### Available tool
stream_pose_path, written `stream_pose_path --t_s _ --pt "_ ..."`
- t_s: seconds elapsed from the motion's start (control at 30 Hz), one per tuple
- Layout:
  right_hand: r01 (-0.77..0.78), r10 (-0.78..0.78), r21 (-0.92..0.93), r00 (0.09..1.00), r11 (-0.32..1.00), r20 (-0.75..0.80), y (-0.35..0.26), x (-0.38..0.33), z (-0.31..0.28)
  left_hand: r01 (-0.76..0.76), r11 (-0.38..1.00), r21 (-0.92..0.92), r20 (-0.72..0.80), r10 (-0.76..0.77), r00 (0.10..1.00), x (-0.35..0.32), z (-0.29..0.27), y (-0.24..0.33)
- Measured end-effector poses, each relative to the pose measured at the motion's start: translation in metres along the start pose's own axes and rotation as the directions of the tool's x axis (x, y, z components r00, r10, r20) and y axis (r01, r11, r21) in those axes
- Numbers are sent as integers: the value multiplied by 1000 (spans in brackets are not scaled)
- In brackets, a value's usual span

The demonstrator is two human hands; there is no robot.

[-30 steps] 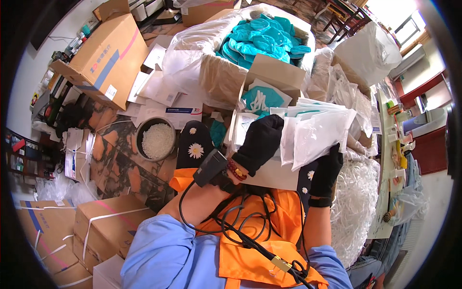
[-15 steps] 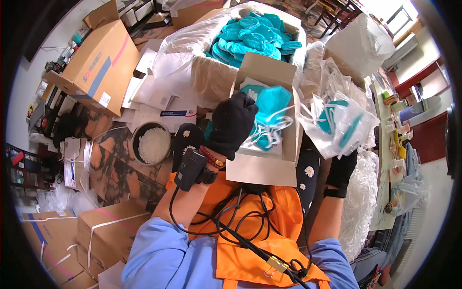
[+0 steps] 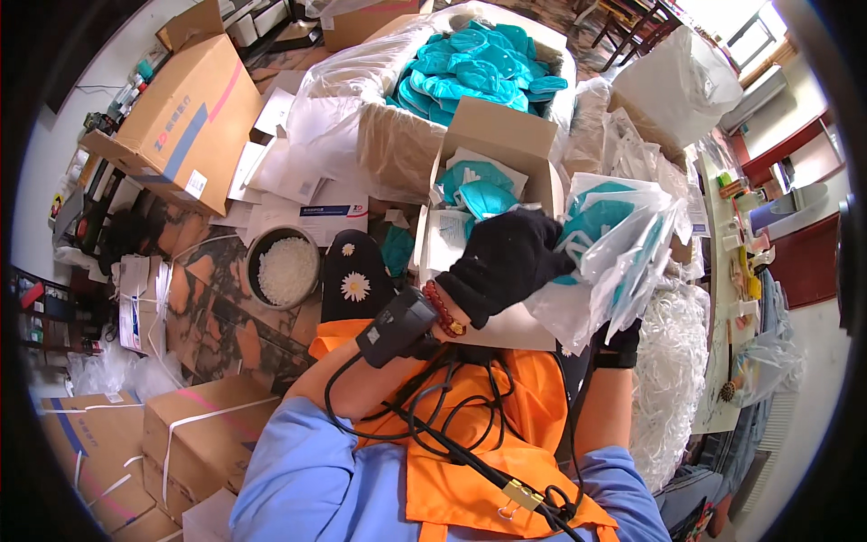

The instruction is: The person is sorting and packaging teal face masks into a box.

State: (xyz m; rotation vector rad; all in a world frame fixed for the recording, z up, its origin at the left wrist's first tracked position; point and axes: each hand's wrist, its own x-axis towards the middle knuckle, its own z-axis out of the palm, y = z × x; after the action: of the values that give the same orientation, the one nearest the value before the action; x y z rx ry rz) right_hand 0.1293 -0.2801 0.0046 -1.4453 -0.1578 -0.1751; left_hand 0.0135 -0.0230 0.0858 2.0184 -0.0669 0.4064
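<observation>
My left hand, in a black glove, reaches across the small carton on my lap. Its fingers are closed at the edge of a teal face mask, by the mouth of a clear plastic bag; the fingertips are partly hidden. My right hand, also in black, is mostly behind a fanned bunch of clear bags that it grips from below. Teal masks show through the plastic. Inside the carton lie a few more teal masks and white packets.
Beyond the carton stands a big plastic-lined box heaped with teal masks. A bowl of white pellets sits on the floor at left, near an open cardboard box. Strapped boxes are at lower left, crumpled clear plastic at right.
My left hand has moved right, from over the carton to the bags, carrying a teal mask with white straps out of it. The bags have shifted left and fanned out.
</observation>
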Motion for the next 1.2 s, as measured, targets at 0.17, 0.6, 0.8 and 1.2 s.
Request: stream_pose_path --t_s 0.17,0.6,0.8,1.2 --pt "10 -10 -75 1000 997 -5 -2 -2 -9 170 937 -305 150 -129 980 -6 6 -18" --pt "-50 51 -59 999 997 15 -4 -11 4 -132 981 143 -342 174 923 9 -24 -24" --pt "-76 77 -9 997 997 8 2 -21 15 31 993 -115 4 -31 1000 6 5 0" --pt "104 -120 -492 993 864 -1 -3 -10 -7 84 886 456 -289 59 955 -1 -19 -68"
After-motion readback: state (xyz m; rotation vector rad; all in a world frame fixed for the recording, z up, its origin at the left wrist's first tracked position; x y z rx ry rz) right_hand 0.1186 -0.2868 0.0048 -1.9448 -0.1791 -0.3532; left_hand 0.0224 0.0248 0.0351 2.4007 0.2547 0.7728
